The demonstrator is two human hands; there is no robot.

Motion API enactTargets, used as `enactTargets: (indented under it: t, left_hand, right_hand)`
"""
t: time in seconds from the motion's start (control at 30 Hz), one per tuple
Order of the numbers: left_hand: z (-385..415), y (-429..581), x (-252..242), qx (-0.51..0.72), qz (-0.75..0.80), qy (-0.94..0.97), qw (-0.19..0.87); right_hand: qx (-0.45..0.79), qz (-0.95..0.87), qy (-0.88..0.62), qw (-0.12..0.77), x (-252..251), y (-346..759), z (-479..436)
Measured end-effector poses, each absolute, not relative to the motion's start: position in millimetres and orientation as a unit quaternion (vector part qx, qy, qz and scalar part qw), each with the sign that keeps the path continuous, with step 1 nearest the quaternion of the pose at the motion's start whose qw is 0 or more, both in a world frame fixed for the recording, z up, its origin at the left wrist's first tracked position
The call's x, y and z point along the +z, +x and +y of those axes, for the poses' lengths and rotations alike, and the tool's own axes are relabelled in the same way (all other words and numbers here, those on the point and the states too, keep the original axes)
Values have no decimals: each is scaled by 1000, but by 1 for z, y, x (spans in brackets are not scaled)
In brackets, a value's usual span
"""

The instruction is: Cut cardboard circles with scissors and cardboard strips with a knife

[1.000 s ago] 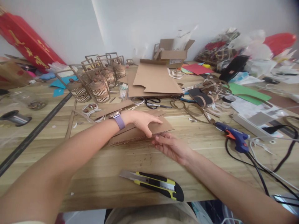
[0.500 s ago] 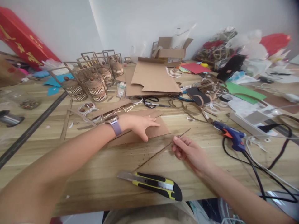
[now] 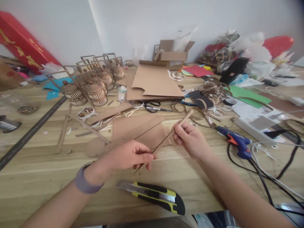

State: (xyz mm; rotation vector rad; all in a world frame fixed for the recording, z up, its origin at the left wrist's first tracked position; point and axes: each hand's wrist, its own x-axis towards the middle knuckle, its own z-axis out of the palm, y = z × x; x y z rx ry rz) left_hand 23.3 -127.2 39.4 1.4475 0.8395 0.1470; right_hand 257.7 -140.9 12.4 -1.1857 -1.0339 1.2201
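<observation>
A thin brown cardboard strip (image 3: 163, 139) slants up to the right above the table, held between both hands. My right hand (image 3: 190, 137) pinches it near its upper end. Lower down, my left hand (image 3: 133, 155), with a purple band on the wrist, has its thumb and fingers closed on the strip. Flat cardboard pieces (image 3: 127, 125) lie just behind the hands. The yellow and black utility knife (image 3: 154, 194), blade pointing left, rests at the near side of the table.
A blue glue gun (image 3: 235, 139) with cables lies at the right. Small lantern-like models (image 3: 96, 93) stand at the back left. Scissors (image 3: 152, 106), larger cardboard sheets (image 3: 158, 79) and coiled strips (image 3: 210, 91) lie farther back. A dark bar (image 3: 33, 131) crosses the left side.
My left hand has come off the flat cardboard, moved toward me and closed on the strip. My right hand has lifted and turned the strip, showing its flat side.
</observation>
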Motion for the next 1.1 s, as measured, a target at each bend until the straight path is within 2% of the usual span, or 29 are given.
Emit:
enactTargets:
  t: [0.1, 0.23, 0.43, 0.6, 0.73, 1.1]
  left_hand:
    - [-134, 25, 31, 146, 405, 522, 736]
    - [-133, 34, 21, 299, 409, 402, 763]
    - [-132, 37, 16, 411, 416, 348, 733]
    - [-134, 35, 8, 444, 442, 326, 708]
    - [-134, 36, 5, 446, 443, 319, 710]
    - [-136, 39, 7, 440, 432, 322, 719]
  right_hand:
    - [544, -418, -478, 548, 18, 248, -133]
    - [562, -406, -466, 550, 20, 227, -137]
    - [468, -600, -480, 436, 10, 213, -160]
    - [338, -724, -455, 392, 1, 213, -171]
    - [258, -774, -421, 397, -2, 212, -174]
    - [229, -765, -437, 414, -8, 210, -171]
